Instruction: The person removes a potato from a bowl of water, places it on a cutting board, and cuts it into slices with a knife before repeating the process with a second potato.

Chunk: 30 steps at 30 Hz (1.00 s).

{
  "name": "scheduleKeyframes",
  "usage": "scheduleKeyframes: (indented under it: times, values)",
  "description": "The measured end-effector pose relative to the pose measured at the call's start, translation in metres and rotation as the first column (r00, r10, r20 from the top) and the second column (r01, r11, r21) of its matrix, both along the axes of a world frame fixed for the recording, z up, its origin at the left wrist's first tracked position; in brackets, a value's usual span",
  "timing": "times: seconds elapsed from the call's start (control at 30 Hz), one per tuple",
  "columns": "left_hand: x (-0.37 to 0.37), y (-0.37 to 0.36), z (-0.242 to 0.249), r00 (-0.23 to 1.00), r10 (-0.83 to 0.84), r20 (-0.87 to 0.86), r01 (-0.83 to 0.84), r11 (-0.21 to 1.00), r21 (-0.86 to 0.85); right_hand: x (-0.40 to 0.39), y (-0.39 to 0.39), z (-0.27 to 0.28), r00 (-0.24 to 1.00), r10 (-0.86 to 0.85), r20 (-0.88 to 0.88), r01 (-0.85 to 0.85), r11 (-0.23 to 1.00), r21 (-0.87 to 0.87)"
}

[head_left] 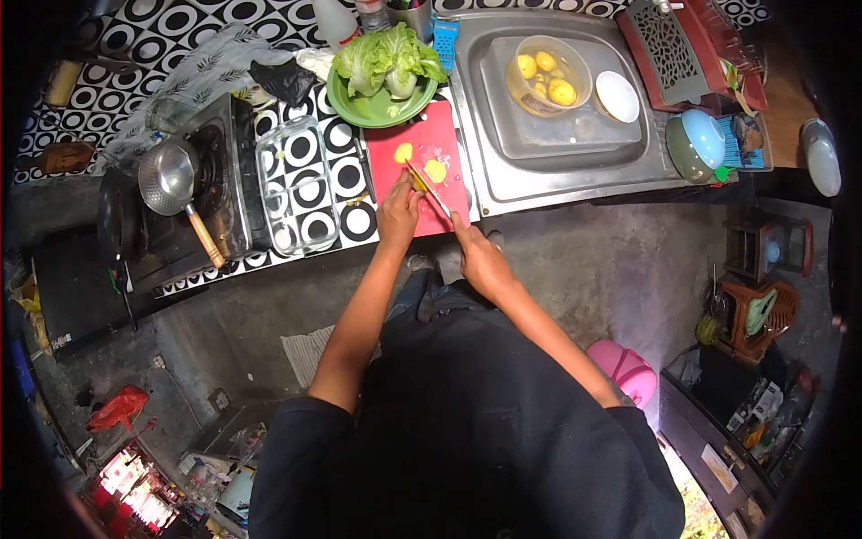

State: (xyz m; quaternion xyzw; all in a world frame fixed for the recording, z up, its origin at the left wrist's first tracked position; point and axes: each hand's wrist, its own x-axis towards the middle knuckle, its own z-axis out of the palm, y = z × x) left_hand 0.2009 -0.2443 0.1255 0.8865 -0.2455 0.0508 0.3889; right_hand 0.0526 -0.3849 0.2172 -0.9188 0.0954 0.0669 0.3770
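Observation:
A red cutting board point(382, 153) lies on the counter in front of me. My right hand point(486, 261) grips a knife point(439, 200), its blade slanting up and left across the board. Just left of the blade, my left hand point(399, 214) has its fingers closed on a yellow piece of potato point(418, 182), mostly covered by the fingers and blade. One yellow potato slice point(403, 153) lies beyond the knife tip. Another slice point(435, 171) rests right of the blade, among small wet bits.
Behind the board stands a green bowl point(382, 114) of leafy greens point(391, 61). The steel sink point(489, 184) at right holds a bowl point(584, 76) of peeled potatoes. Left are a glass dish point(296, 184) and a stove with a pan point(169, 175).

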Motion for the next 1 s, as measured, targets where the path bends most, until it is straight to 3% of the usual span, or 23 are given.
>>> scheduleKeyframes:
  times: [0.3,1.0]
  values:
    - [0.001,0.002,0.002,1.0,-0.018,-0.015,0.018,1.0,0.01,0.004,0.004,0.004,0.996,0.007,-0.087,-0.005,1.0,0.021]
    - [0.001,0.003,0.005,0.999,-0.013,-0.03,0.014,0.999,0.034,0.009,-0.002,0.014,0.994,0.049,-0.1,-0.051,0.999,-0.015]
